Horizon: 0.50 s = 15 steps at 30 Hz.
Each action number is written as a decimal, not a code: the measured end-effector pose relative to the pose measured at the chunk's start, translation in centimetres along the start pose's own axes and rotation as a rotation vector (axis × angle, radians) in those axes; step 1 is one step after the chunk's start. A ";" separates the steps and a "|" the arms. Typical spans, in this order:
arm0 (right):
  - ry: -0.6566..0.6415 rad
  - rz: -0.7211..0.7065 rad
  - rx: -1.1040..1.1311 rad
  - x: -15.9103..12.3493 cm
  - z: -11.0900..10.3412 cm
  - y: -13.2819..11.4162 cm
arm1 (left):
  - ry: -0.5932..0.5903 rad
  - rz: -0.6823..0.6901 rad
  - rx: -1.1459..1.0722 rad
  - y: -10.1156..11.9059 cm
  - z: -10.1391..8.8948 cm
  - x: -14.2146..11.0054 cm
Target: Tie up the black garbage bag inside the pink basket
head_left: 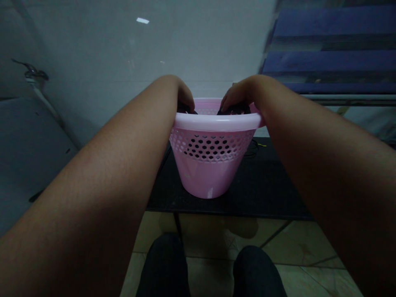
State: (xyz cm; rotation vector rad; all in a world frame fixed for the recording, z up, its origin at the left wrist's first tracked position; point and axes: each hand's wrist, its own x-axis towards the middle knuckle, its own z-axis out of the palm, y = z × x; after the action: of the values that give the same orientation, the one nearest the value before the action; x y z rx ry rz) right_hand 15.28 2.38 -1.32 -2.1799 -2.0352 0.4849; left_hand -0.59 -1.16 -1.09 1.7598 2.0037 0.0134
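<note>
Your knees (163, 268) sat below the dark tabletop (247, 194), with a pink perforated plastic basket (210, 177) standing just behind its near edge. Your left hand (185, 97) and right hand (236, 93) curled over the rim into the basket, touching dark items (233, 109); you cannot tell whether they gripped them.

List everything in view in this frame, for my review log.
plastic basket: one, pink, on the tabletop, perforated band under the rim
dark items: count unclear, black, inside the basket by the rim
tabletop: one, black, under the basket
thin cable: one, black, behind the basket
slats: three, blue, upper right
wall: one, pale grey, behind the table
floor tiles: several, beige, below the table
knees: two, black trousers, bottom edge
left hand: one, over the rim, fingers inside
right hand: one, over the rim, fingers inside
</note>
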 end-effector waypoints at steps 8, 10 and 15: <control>-0.087 -0.050 -0.220 0.5 -0.5 0.2 | 0.039 0.008 0.021 0.1 0.2 -0.1; -0.071 -0.085 -0.232 0.4 -0.5 0.2 | 0.037 0.020 0.040 0.1 0.1 0.1; -0.028 -0.124 -0.244 0.8 -0.6 0.3 | 0.041 0.079 0.097 -0.1 -0.1 0.9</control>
State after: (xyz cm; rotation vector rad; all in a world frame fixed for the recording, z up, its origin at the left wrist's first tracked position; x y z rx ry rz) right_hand 15.78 3.18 -0.99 -2.1654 -2.3371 0.2668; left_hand -0.79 -0.35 -1.35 1.9133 1.9921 -0.0229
